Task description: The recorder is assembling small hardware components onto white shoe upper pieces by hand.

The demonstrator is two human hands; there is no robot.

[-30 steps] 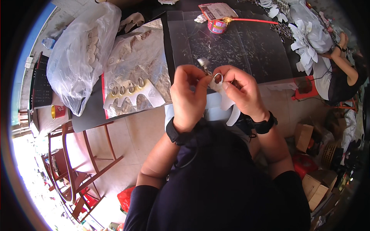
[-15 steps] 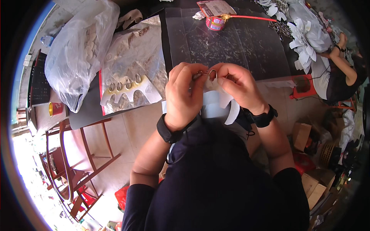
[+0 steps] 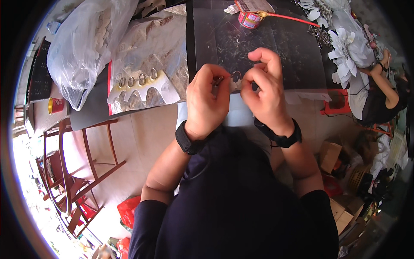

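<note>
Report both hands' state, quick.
Left hand: closed on a small metal piece.
Right hand: partly curled; whether it grips the white piece cannot be told.

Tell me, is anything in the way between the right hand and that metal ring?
Nothing visible: the metal ring shows in the gap between the right hand and the left hand. Whether the right one touches it, I can't tell.

Print on the red tub [image 3: 249, 20] and the card [image 3: 254, 5] atop it is too small to read.
</note>
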